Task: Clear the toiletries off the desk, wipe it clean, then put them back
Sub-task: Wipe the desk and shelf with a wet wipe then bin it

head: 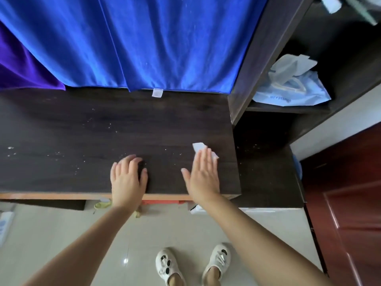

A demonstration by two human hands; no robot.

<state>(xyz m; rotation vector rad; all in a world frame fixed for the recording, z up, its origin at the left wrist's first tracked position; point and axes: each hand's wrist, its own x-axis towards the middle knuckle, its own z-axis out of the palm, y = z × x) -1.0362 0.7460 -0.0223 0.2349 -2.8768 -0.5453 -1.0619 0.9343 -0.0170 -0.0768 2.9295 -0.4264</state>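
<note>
The dark wooden desk carries no toiletries; white specks and dust are scattered over its left and middle. My right hand lies flat, fingers together, pressing a small white tissue onto the desk near its right edge. The tissue sticks out past my fingertips. My left hand rests palm down on the desk's front edge, fingers slightly spread, holding nothing.
A blue towel and a purple one hang behind the desk. A dark shelf unit stands at the right, holding a pale blue tissue pack. A red-brown door is at the far right. Tiled floor and my white shoes lie below.
</note>
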